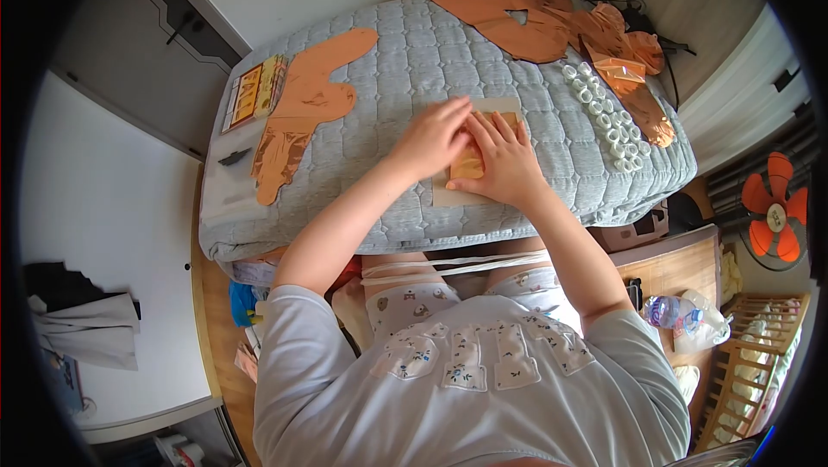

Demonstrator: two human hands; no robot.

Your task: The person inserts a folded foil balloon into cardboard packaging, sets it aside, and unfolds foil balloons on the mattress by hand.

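Observation:
My right hand [502, 161] lies flat, fingers spread, on a shiny tan-gold rectangular sheet [467, 165]. Beneath that sheet is a larger beige-grey board [450, 197], resting on the quilted grey mattress [392, 105]. My left hand [431, 137] is at the sheet's upper left, its fingers stretched out and close together, the tips meeting the fingers of my right hand. Both hands cover much of the sheet, and whether the left fingertips press on it cannot be made out.
Copper-coloured foil shapes [319, 92] lie at left, beside a yellow-red packet [257, 92] and a small black object [234, 157]. More copper foil [526, 31] is at the back right, near several clear rings [614, 122]. An orange-bladed fan [776, 217] stands right.

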